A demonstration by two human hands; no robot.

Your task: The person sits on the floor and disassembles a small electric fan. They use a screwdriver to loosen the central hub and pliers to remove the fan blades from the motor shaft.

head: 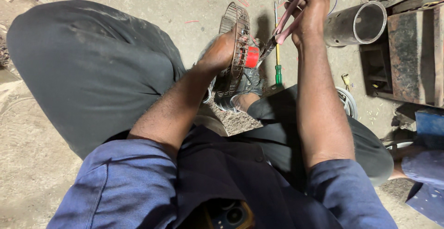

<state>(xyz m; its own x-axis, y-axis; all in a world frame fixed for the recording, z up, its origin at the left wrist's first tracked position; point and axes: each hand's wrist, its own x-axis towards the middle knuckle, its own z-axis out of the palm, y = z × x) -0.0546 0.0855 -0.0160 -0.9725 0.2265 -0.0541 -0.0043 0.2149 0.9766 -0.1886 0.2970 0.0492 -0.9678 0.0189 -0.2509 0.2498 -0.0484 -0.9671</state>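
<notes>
Two hands work at the fan part on the floor in front of you. Your left hand (221,52) is closed in a grip on the near-left side of the wire guard (237,48), holding it on edge, upright. A red hub (252,56) sits at the guard's right face, touching it. Your right hand (309,12) is wrapped in a tight grip around the pink handles of the pliers (282,28); the handles are squeezed together, and the dark nose points down and left, meeting the guard just beside the red hub. Whether the nose bites a wire or the hub you cannot tell.

Just right of the guard, a screwdriver (277,58) with a yellow shaft and green handle lies on the floor, running near to far under the pliers. Below the guard your sandalled foot (240,90) props it from the near side. Farther right, a grey metal pipe (358,24) lies on its side, its open mouth facing right, well apart from your right hand. Beyond it stands a rusty metal box (414,53). At the near right edge another person's blue sleeve (423,164) shows.
</notes>
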